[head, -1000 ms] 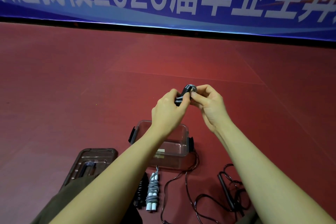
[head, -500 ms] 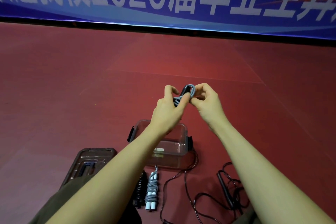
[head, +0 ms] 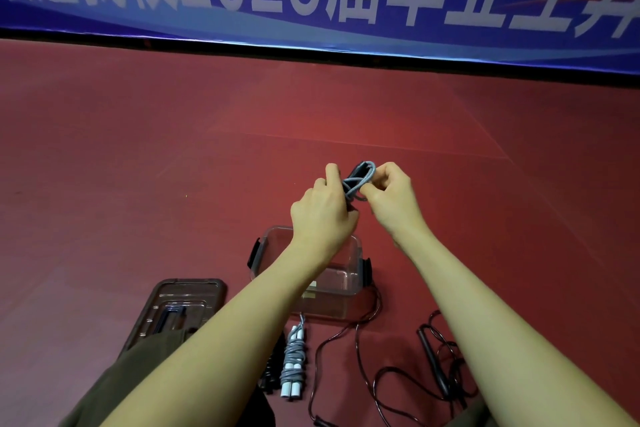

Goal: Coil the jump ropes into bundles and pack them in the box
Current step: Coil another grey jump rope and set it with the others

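Both hands raised above the clear box [head: 349,282], left hand [head: 320,215] fingers clamped round the grey rope bundle [head: 358,180], right hand [head: 389,196] pinching its upper loop, bundle's long axis roughly upright.

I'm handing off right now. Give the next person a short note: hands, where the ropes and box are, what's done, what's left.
Left hand and right hand both grip a half-coiled grey rope, held in the air beyond the box.
The clear box stands open on the red floor; no rope shows inside. Its lid lies to its left.
Done: a grey bundle with white handles lies in front of the box.
Left: finish this coil, coil the loose black rope, pack all.
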`<state>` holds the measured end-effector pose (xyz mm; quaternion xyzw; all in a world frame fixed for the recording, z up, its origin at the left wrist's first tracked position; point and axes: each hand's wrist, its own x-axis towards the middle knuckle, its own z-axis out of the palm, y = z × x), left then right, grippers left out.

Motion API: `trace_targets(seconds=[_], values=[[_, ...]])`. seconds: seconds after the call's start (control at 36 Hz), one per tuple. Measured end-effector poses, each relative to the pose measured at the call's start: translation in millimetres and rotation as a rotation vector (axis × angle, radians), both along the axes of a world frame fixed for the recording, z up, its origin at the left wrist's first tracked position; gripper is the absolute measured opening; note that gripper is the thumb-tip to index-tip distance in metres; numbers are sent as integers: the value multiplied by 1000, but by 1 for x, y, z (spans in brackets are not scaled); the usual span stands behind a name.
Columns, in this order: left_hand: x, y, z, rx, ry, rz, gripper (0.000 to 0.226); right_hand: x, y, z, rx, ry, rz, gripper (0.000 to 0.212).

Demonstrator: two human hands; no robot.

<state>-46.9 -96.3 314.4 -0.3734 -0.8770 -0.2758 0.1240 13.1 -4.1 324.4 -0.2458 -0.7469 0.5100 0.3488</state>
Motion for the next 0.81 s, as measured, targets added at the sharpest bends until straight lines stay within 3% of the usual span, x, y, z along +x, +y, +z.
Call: trace_targets(seconds=[0.17,0.31,0.39,0.47,0.53,0.67,0.81], values=[[-14,-2,1,-24,-45,56,30,-7,-8,-4,72,-114,24,32],[-21,-5,1,-14,-166,63,34,-1,-18,1,216,-204,39,19],[-23,-5,-1,-58,-191,46,31,7,-21,6,580,-315,20,10],[-24,-4,-2,-119,-198,15,29,11,-14,2,1114,-202,-107,11],[-25,-3,-2,-166,-205,-19,30,11,-10,0,1217,-128,-167,11],[-24,-5,0,-192,-233,-134,33,10,-7,-3,1032,-19,-189,24],[-24,-10,0,-266,-148,-144,34,10,-5,-3,796,-2,-100,20]])
